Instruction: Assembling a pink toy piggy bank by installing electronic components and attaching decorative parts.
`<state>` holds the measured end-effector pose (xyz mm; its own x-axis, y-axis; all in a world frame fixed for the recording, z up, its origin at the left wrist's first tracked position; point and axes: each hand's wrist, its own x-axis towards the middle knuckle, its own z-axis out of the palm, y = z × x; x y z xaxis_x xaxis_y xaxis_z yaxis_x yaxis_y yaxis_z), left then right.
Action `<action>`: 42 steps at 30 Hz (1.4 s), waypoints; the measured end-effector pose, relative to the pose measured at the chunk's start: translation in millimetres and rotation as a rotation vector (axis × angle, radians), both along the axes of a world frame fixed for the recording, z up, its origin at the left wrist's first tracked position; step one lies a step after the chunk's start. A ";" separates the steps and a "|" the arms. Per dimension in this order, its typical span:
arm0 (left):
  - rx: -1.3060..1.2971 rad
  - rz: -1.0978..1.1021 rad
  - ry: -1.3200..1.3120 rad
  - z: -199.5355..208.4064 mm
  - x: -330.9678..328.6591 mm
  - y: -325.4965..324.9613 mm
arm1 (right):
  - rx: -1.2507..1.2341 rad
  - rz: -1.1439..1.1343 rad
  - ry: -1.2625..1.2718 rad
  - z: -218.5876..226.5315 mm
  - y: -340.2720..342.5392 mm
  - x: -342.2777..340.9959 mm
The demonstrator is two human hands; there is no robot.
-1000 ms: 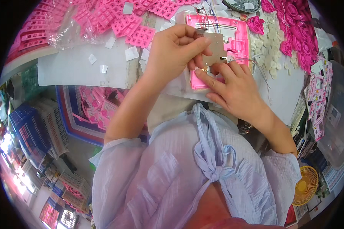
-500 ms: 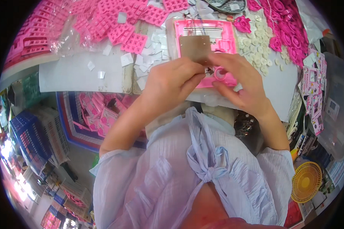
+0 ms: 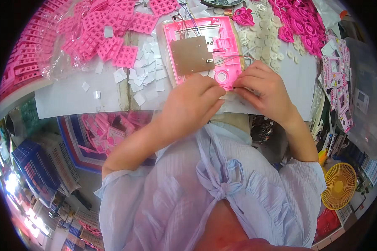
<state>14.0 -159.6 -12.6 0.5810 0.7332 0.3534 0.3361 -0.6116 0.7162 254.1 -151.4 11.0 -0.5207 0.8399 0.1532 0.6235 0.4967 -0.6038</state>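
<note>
A pink plastic housing (image 3: 227, 35) lies on the table in front of me, its inside facing up. A flat brown board (image 3: 191, 54) rests over its left part, with thin wires (image 3: 190, 25) at its top and more running off its right side. At the housing's bottom edge, my left hand (image 3: 195, 97) has thumb and fingers pinched together; what they hold, if anything, is hidden. My right hand (image 3: 264, 88) is closed at the lower right corner, fingertips around something small and dark. Between the hands sits a round ring (image 3: 221, 76) of the housing.
Pink grid-like plastic parts (image 3: 125, 56) and white square pieces (image 3: 148, 62) lie to the left. Cream discs (image 3: 270, 46) and pink rose-like parts (image 3: 318, 35) are on the right. Below the table edge stands a blue basket (image 3: 71, 144) of pink parts; a yellow basket (image 3: 339, 186) is lower right.
The brown board now lies flat over the housing instead of being tilted up by my hands. Both hands have moved down to the housing's lower edge, and the right fingers have closed.
</note>
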 end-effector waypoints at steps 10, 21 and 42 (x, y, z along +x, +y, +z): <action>0.037 -0.027 0.047 -10.6 5.6 1.5 | 0.193 0.098 0.184 -42.9 0.4 14.9; 0.231 -0.118 0.330 -15.3 12.8 4.6 | 0.369 -0.023 -0.337 -17.7 -36.7 7.4; 0.141 0.457 0.084 -0.3 -27.2 84.6 | -0.074 -0.420 0.076 -18.8 93.6 -78.0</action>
